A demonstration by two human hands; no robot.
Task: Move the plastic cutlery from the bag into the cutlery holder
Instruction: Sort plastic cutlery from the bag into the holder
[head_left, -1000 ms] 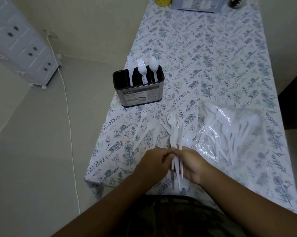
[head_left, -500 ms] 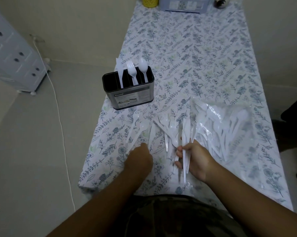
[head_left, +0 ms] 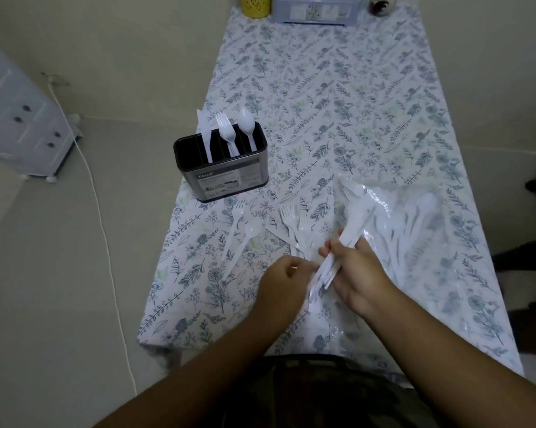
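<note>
Head view, looking steeply down

Worn camera faces forward along the table (head_left: pixel 337 88), close over both hands (head_left: pixel 360 274); far edge seems cropped, wide-angle bending the edges.

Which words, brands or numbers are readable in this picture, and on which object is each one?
"Kosso" or similar, blurred, so the spelling is uncertain: on the label of the cutlery holder.
Smaller print on that label: too small to read.
Label on the grey box at the table's far end: too blurred to read.

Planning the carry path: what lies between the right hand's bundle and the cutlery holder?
Head view: loose forks and a spoon on the tablecloth.
</note>
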